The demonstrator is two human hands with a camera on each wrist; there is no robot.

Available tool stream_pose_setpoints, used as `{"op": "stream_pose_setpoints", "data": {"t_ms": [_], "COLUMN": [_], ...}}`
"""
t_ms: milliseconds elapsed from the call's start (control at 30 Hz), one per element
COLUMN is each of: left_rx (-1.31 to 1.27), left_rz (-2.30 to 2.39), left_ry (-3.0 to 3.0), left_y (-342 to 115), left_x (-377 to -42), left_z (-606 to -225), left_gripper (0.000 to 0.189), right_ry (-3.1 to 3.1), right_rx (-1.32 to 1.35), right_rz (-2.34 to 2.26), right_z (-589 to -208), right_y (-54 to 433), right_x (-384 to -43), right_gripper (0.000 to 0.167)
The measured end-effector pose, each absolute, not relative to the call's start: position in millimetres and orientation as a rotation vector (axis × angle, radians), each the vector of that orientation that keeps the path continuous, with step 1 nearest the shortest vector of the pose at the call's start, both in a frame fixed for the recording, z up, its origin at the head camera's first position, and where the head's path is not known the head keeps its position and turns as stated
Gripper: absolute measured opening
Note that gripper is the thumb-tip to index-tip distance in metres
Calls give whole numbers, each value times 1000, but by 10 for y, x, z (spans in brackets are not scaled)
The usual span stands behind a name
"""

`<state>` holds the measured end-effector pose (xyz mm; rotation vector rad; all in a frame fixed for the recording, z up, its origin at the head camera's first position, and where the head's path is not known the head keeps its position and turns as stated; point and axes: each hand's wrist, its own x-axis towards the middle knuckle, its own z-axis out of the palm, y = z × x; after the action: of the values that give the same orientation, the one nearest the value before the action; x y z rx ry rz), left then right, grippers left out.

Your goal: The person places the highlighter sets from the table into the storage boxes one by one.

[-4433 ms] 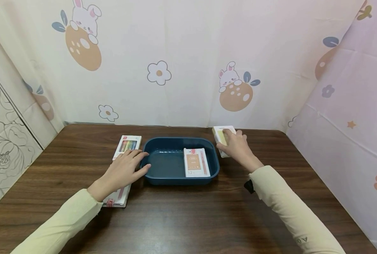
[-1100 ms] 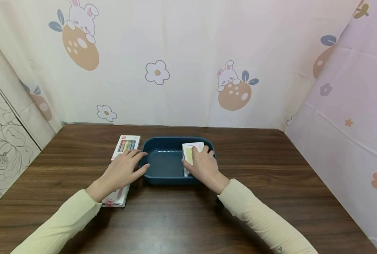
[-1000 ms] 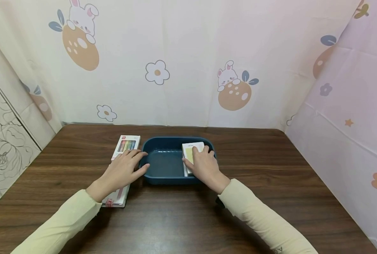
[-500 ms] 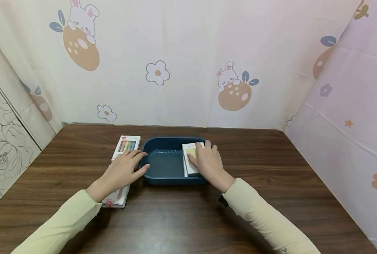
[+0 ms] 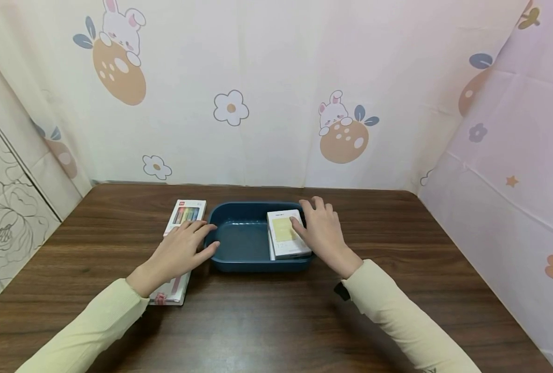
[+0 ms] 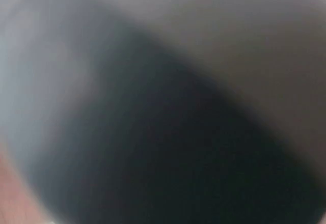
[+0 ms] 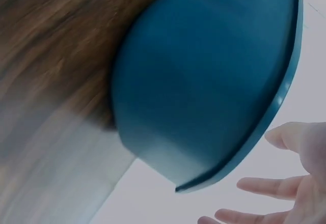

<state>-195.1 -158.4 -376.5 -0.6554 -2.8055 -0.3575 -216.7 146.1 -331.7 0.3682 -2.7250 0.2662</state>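
Note:
A white box with a yellow label [image 5: 284,233] lies in the right part of the blue tray [image 5: 239,266], on top of another white box [image 5: 271,247] of which only a thin left edge shows. Over the tray's right rim hovers my right hand [image 5: 325,233], fingers spread and holding nothing; the right wrist view shows the spread fingers beside the tray's outer wall. At the tray's left rim is my left hand [image 5: 178,256], fingers loosely extended, thumb towards the tray. Beneath it, partly hidden, lies a white box picturing coloured sticks [image 5: 186,215]. The left wrist view is too blurred to read.
Nearer me, a white box end with a pink strip [image 5: 171,291] shows below my left hand; whether it is a separate box is hidden. The brown wooden table [image 5: 267,321] reaches back to a printed curtain [image 5: 276,103].
My right hand brought the yellow-labelled box from the table at the right into the tray, let go of it and moved right, off it. My left hand stays in place.

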Motion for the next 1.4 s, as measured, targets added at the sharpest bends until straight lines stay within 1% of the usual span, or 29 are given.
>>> {"op": "stream_pose_setpoints", "data": {"t_ms": [533, 867, 1100, 1400], "left_rx": [-652, -587, -530, -529], "left_rz": [-285, -224, -126, -51], "left_ry": [-2782, -2793, -2875, -2893], "left_y": [-1599, -1764, -1860, -1929], "left_x": [-1904, -1870, -1794, -1710], "left_z": [-3722, -3634, -3688, -3798], "left_gripper": [50, 52, 55, 56], "right_ry": [-2798, -2803, -2835, -2823], "right_rx": [351, 400, 422, 536], "right_rz": [388, 479, 588, 689], "right_z": [-3525, -3614, -3646, -3659], "right_y": [1732, 1792, 1818, 1867], "right_x": [-2194, -2226, -2253, -2295], "right_gripper": [42, 38, 38, 38]}}
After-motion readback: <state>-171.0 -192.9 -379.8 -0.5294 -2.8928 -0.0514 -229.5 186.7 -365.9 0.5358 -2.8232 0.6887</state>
